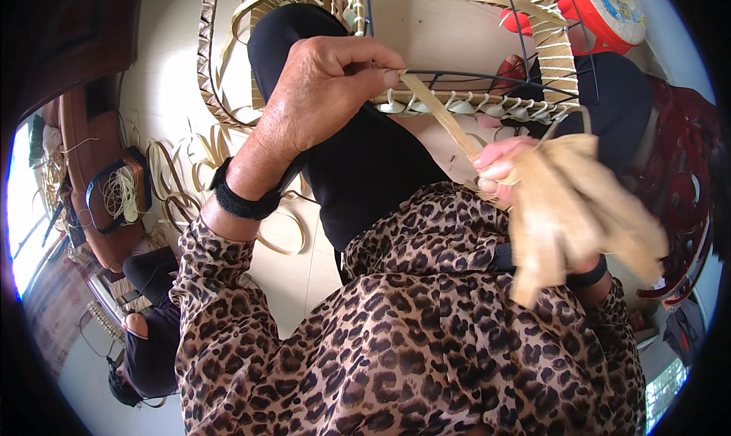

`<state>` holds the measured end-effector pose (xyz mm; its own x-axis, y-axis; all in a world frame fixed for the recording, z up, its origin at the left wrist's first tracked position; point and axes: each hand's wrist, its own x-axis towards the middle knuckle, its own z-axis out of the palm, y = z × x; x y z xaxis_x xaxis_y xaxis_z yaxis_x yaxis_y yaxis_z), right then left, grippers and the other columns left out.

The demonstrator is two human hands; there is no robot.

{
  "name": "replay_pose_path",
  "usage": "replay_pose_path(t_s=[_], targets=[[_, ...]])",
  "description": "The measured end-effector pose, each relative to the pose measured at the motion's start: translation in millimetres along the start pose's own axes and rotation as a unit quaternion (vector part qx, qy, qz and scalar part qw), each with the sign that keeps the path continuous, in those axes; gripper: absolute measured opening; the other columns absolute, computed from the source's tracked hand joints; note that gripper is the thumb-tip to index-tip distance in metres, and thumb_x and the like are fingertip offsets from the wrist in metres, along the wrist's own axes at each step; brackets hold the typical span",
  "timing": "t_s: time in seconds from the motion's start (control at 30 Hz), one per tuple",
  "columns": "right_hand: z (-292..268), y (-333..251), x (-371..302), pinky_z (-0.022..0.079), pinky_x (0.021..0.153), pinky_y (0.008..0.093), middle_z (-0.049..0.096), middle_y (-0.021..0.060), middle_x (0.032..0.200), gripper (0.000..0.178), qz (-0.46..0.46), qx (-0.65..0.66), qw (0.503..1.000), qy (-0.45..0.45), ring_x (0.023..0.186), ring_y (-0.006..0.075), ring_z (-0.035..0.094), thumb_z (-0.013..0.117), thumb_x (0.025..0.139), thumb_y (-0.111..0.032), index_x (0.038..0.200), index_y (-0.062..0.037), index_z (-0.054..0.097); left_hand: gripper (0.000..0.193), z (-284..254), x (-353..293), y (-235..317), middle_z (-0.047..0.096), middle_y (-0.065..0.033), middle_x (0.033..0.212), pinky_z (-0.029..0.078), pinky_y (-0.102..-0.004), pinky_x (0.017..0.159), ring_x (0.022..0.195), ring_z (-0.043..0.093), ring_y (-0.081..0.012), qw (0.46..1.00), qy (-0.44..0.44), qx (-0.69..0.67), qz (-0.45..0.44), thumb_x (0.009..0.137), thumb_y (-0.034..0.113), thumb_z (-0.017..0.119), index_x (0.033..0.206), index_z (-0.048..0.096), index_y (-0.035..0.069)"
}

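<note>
My left hand [324,93] pinches the end of a flat tan strip [442,116] between thumb and forefinger, beside a dark wire bar of a frame. The strip runs slanting down to my right hand [499,168], whose fingers are closed on it. A thick looped bundle of the same tan strips [560,207] hangs from the right hand, smeared by motion and covering much of that hand. Above my lap stands the wire frame [487,74], its edges wrapped with tan strip and white lashing. Pale, shell-like pieces [461,106] line its near edge.
Loose strip coils [283,234] lie on the tiled floor at left. Beyond them are a dark-rimmed holder of pale strands [118,196] and another person in dark clothes [152,352]. A red stool [598,13] stands far right, above carved dark red furniture [670,162].
</note>
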<state>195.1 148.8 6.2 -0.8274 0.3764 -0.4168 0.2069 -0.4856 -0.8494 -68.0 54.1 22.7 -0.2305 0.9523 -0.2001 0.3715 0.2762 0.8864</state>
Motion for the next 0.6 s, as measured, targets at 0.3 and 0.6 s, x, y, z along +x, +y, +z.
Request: replay_pose_path(t_s=[0.3,0.6], targets=[[11,-60,57,0.051,0.074,0.0317,0.06,0.0128,0.093,0.017,-0.319,-0.036,0.946,0.046,0.09,0.0216,0.058,0.062,0.08,-0.007,0.096,-0.0017,0.061,0.01,-4,9,10,0.065,-0.0034,0.079,0.046,-0.0221,0.072,0.075,0.057,-0.0072,0.996,-0.024,0.065,-0.053,0.082,0.005,0.056,0.086,0.063,-0.001],[41,-104,73,0.048,0.06,0.0273,0.056,0.0057,0.071,0.012,-0.122,-0.133,0.972,0.153,0.064,0.0149,0.057,0.06,0.077,-0.004,0.087,0.0013,0.055,0.013,-5,9,-1,0.057,-0.0035,0.059,0.044,-0.0225,0.055,0.056,0.052,-0.0059,0.999,0.021,0.019,0.016,0.078,0.012,0.06,0.084,0.064,0.002]])
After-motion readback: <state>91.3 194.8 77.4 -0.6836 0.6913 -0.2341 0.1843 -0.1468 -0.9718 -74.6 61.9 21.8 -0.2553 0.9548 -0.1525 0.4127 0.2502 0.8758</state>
